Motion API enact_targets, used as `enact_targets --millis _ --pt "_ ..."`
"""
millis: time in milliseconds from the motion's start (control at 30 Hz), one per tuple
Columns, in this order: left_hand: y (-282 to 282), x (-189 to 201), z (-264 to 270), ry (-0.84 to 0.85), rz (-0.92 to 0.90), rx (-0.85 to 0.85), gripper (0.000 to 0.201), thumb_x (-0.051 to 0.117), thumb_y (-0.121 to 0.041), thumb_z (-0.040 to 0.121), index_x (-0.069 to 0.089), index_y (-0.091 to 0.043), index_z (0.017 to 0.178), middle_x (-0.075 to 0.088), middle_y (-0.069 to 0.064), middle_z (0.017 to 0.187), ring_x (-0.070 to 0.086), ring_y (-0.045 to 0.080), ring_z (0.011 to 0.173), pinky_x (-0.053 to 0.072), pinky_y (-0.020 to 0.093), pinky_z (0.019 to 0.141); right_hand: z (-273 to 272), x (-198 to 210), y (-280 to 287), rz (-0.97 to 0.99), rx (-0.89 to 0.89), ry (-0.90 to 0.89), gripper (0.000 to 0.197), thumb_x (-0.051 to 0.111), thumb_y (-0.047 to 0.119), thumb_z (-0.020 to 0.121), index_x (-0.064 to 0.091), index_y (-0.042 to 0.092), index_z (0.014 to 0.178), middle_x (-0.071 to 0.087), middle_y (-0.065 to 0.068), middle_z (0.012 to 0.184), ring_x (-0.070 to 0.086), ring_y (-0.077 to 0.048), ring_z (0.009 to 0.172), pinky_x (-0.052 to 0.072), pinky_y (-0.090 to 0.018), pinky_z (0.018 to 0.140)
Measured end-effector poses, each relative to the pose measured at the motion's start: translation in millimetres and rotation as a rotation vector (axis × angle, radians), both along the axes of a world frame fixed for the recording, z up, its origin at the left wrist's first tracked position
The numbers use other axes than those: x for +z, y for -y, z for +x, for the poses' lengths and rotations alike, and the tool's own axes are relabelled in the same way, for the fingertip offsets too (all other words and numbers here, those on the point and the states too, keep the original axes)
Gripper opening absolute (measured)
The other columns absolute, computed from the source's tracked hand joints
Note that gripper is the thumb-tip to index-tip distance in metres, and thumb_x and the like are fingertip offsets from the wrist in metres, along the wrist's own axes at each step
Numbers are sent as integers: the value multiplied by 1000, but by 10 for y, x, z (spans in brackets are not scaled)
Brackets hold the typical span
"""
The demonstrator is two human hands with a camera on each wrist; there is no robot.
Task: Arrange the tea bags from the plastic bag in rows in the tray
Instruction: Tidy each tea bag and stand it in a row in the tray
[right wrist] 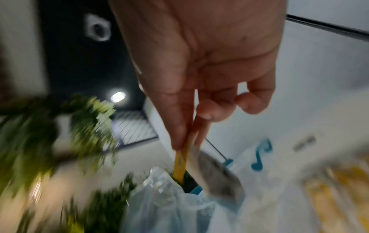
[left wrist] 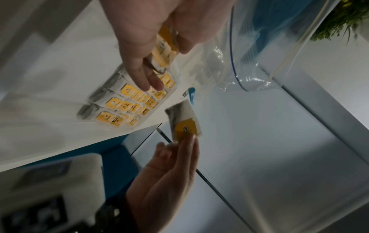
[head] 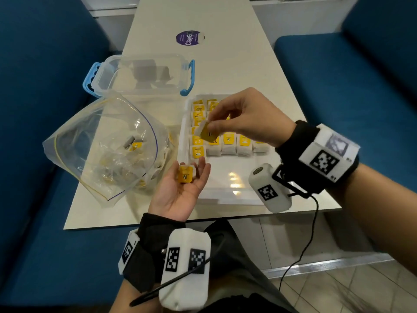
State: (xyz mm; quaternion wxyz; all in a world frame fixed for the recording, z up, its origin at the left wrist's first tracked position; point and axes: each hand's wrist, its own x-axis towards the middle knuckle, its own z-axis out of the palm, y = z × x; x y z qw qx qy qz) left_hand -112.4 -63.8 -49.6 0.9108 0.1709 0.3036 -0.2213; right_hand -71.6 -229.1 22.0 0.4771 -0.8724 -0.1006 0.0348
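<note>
pinching tea bag (head: 206, 131) by tag in right hand (head: 244, 117) over tray (head: 183, 141), rows half done. left hand (head: 180, 190) palm up, fingers relaxed, spare bag (head: 186, 173) resting loose on it. risks: spare sliding onto worktop (head: 158, 30), dangling bag knocking rows crooked.

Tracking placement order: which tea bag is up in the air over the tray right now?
The tea bag pinched by the right hand, tilted above the tray; another lies on the left hand's fingers, off the tray.

On the table (head: 259, 53), the plastic bag (head: 101, 145) was laid left of the tray (head: 228, 195), a box (head: 144, 75) was set behind both, and tea bags (head: 229, 143) were lined up in the tray.
</note>
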Motion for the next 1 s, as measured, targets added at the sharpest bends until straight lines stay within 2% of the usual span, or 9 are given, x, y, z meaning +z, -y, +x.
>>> enact_targets --millis 133,200,300,400,533,667,767,867,1000 --pt "-29 -10 3 20 9 13 30 41 -27 100 46 -7 78 60 17 65 63 26 83 55 48 70 102 -79 25 -210 13 -31 11 68 14 81 68 6 88 61 6 71 49 6 53 36 -5 54" --pt "-47 -3 -5 27 18 16 27 41 -26 100 48 -6 85 60 17 66 63 26 82 55 46 71 123 -105 35 -300 71 -82 7 64 16 84 66 10 89 60 6 74 49 5 52 36 -4 52" --pt "-53 2 -22 31 34 32 24 41 -26 100 49 -4 94 60 16 67 64 26 78 56 45 71 141 -108 33 -230 109 -166 3 61 13 87 61 10 87 57 3 67 47 1 42 36 -7 47" --pt "-54 -1 -37 22 37 56 23 41 -27 100 48 -6 93 60 17 67 65 27 76 57 45 67 197 -159 40 -427 108 -99 8 59 20 90 61 13 85 57 3 75 47 0 51 35 -4 48" --pt "-46 -14 -45 25 43 84 24 40 -26 100 47 -6 90 61 17 64 67 27 68 58 44 65 211 -223 39 -232 133 -207 15 54 12 92 51 16 78 58 0 59 51 -3 39 39 -13 41" --pt "-29 -14 -51 31 33 99 24 40 -27 100 47 -7 90 62 18 63 68 27 61 57 43 65 221 -323 55 -55 104 -279 8 53 -1 90 51 3 97 58 -8 74 65 -11 50 54 -25 47" --pt "-6 -5 -64 27 30 96 25 39 -27 101 46 -7 87 63 18 62 68 27 65 56 43 66 228 -380 72 -86 104 -333 16 61 -5 84 56 0 99 58 -7 74 63 -5 47 53 -21 45" --pt "19 0 -65 18 25 106 29 39 -27 101 45 -8 79 61 18 61 62 25 77 56 43 64 233 -405 98 -201 89 -279 9 70 8 80 65 7 86 61 -3 69 54 1 42 45 -17 39" --pt "42 -11 -77 18 18 104 31 39 -26 101 46 -7 78 61 17 62 66 26 65 57 42 65 255 -423 130 -223 24 -193 12 71 12 80 71 4 89 61 -3 70 50 1 45 39 -7 42"
